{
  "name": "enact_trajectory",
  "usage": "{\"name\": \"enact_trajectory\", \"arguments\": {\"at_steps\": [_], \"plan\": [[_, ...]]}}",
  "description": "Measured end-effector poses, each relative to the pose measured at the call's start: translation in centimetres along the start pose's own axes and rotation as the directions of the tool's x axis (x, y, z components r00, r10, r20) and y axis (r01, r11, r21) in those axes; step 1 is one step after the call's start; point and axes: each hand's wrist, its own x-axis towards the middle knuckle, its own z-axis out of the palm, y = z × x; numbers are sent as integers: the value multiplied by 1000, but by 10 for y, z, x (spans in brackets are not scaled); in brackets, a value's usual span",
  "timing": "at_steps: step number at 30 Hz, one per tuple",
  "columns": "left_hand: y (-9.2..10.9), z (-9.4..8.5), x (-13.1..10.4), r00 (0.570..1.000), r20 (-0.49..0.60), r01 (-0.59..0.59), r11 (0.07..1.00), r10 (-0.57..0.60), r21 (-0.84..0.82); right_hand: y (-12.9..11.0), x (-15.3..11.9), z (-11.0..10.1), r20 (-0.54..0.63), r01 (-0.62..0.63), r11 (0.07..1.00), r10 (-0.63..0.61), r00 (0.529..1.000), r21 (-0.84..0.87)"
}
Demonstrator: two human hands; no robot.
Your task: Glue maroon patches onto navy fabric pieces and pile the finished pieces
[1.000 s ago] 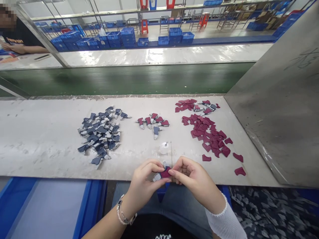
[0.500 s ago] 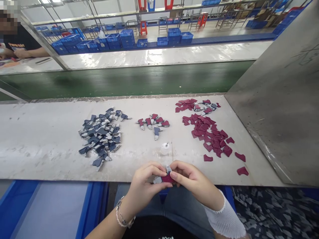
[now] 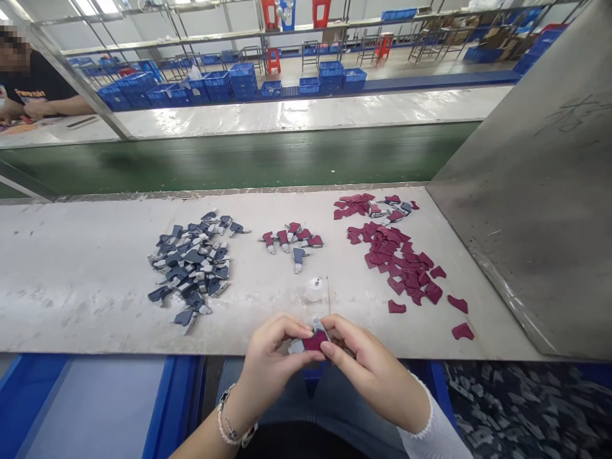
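Between my two hands, just above the table's front edge, is a small plastic part (image 3: 314, 340) with a maroon face and light grey ends. My left hand (image 3: 277, 347) pinches it from the left, thumb below and fingers above. From the right, my right hand (image 3: 358, 354) grips it, its thumb at the maroon face. Beyond them lie several maroon-faced parts (image 3: 283, 240) and one part with a dark blue face (image 3: 299, 257). To the left is a heap of dark blue and grey parts (image 3: 191, 261); to the right, a pile of loose maroon pieces (image 3: 401, 261).
A metal panel (image 3: 535, 191) slants up along the right side. A small white disc (image 3: 315, 289) sits on the table (image 3: 86, 274). At lower right is a mass of dark and grey parts (image 3: 526, 408). Someone's arm (image 3: 62, 107) shows at far left.
My right thumb has shifted down, so more of the part's maroon face shows. Both hands still hold the part. The whole view has tilted slightly.
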Motion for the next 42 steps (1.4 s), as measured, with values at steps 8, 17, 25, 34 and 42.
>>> {"name": "enact_trajectory", "arguments": {"at_steps": [8, 17, 25, 34, 42], "plan": [[-2, 1, 0, 986, 46, 158, 987, -160, 39, 1, -5, 1, -105, 44, 986, -62, 993, -161], [14, -1, 2, 949, 52, 304, 944, -312, 129, -7, -7, 10, -47, 95, 932, -118, 992, -349], [11, 2, -1, 909, 23, 414, 909, -416, 55, -10, -6, 16, -83, 74, 907, -119, 989, -415], [10, -25, 4, 908, 206, 335, 927, -365, 168, -6, -1, -15, -103, 110, 965, -138, 985, -239], [0, -105, 74, 987, -83, 161, 738, -141, 655, 15, 59, -84, -358, 49, 996, -72, 931, -75]]}}
